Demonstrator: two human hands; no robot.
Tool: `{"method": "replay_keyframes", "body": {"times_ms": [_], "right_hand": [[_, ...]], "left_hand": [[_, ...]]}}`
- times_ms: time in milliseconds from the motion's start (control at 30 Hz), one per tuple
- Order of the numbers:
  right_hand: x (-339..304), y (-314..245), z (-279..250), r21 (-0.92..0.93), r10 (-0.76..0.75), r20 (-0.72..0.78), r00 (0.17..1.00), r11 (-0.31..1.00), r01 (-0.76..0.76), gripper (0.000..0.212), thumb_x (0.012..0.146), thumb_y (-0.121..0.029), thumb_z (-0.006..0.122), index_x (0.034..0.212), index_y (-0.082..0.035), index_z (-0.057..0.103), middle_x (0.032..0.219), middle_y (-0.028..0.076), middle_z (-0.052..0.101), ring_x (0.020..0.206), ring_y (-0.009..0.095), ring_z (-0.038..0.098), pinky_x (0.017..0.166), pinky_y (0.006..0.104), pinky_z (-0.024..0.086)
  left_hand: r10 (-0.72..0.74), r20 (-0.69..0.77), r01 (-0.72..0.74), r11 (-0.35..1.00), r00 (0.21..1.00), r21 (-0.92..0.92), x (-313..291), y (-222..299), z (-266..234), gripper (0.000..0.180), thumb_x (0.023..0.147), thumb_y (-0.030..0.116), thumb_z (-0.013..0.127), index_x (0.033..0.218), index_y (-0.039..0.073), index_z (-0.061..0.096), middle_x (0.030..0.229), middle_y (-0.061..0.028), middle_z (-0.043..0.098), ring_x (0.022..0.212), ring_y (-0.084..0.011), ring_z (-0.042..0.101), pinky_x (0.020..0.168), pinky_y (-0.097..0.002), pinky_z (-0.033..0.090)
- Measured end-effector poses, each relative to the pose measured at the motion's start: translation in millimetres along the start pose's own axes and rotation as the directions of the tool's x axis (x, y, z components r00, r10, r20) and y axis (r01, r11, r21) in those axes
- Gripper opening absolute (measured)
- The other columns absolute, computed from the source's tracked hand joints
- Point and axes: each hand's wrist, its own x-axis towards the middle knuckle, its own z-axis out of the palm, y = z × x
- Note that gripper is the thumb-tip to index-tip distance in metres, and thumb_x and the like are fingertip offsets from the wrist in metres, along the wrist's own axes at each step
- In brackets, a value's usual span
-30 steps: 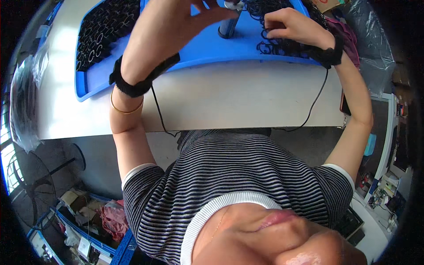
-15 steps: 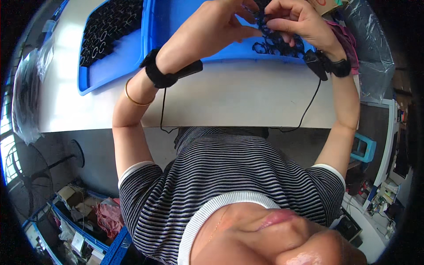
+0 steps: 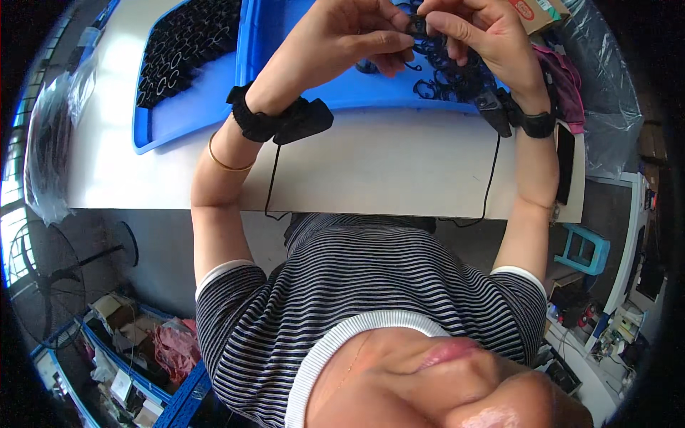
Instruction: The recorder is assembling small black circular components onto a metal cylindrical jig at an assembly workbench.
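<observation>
Over the larger blue tray (image 3: 385, 96), at the top of the view, both my hands meet around a small black plastic part (image 3: 419, 27). My left hand (image 3: 357, 36) pinches it from the left with thumb and fingers. From the other side, my right hand (image 3: 492, 36) is closed on the same part, its thumb at the edge. The part's exact shape is partly hidden by fingertips. Below and beside the right hand lies a loose pile of black ring-shaped clips (image 3: 446, 82) in the tray. Another black ring piece (image 3: 366, 66) shows under my left hand.
A second blue tray (image 3: 171, 128) at the left holds rows of black rings. A cardboard box (image 3: 539, 14), a maroon cloth (image 3: 567, 85) and clear plastic sheeting (image 3: 606, 93) are at the right. Black cables (image 3: 273, 178) run from my wristbands over the white table (image 3: 378, 164).
My hands have shifted slightly, and the small black part now shows between the fingertips. My right forearm has moved a little inward. The whole view has shifted slightly.
</observation>
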Motion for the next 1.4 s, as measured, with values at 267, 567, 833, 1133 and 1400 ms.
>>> {"method": "replay_keyframes", "body": {"times_ms": [267,567,833,1133,1400], "right_hand": [[-4,-6,-4,-0.025,0.016,-0.031,0.999,1.000,-0.017,0.014,0.098,-0.012,0.070,0.107,-0.001,0.068,0.083,0.003,0.070,0.061,0.007,0.065,0.053,0.0206,0.052],[-10,-4,-21,0.070,0.001,-0.031,1.000,0.998,0.001,0.018,0.099,-0.015,0.068,0.110,-0.001,0.066,0.084,0.005,0.069,0.062,0.009,0.065,0.053,0.0209,0.052],[-11,-8,-11,-0.007,0.168,0.101,0.981,0.986,-0.168,0.012,0.097,-0.010,0.073,0.104,-0.001,0.070,0.080,0.002,0.068,0.061,0.006,0.060,0.054,0.0200,0.049],[-8,-2,-8,0.120,0.181,0.119,0.976,0.973,-0.195,0.014,0.096,-0.016,0.075,0.099,-0.002,0.070,0.076,0.001,0.067,0.058,0.006,0.059,0.052,0.0201,0.046],[-3,5,-14,0.044,0.154,0.080,0.985,0.986,-0.158,0.014,0.099,-0.016,0.072,0.099,-0.002,0.070,0.077,0.000,0.068,0.061,0.005,0.059,0.054,0.0203,0.046]], "left_hand": [[-0.029,0.013,0.029,0.999,1.000,-0.042,0,1,-1,0.014,0.102,0.007,0.066,0.110,-0.003,0.063,0.094,-0.0129,0.073,0.082,-0.0197,0.073,0.073,-0.0313,0.063],[-0.044,0.017,0.046,0.995,0.999,-0.087,-2,2,0,0.014,0.102,0.007,0.065,0.110,-0.003,0.063,0.092,-0.0139,0.073,0.081,-0.0206,0.074,0.073,-0.0313,0.063],[0.098,-0.210,-0.030,0.953,0.973,0.302,-12,25,24,0.011,0.098,-0.001,0.067,0.108,-0.006,0.063,0.093,-0.0109,0.073,0.082,-0.0152,0.072,0.073,-0.0274,0.061],[0.079,-0.138,-0.045,0.971,0.987,0.234,-10,29,18,0.009,0.098,-0.003,0.066,0.106,-0.006,0.064,0.092,-0.0093,0.072,0.083,-0.0137,0.072,0.077,-0.0266,0.061],[0.553,0.084,-0.487,0.639,0.829,0.595,-4,17,8,0.011,0.088,-0.010,0.071,0.094,-0.003,0.066,0.101,-0.0116,0.075,0.086,-0.0184,0.074,0.077,-0.0291,0.060]]}}
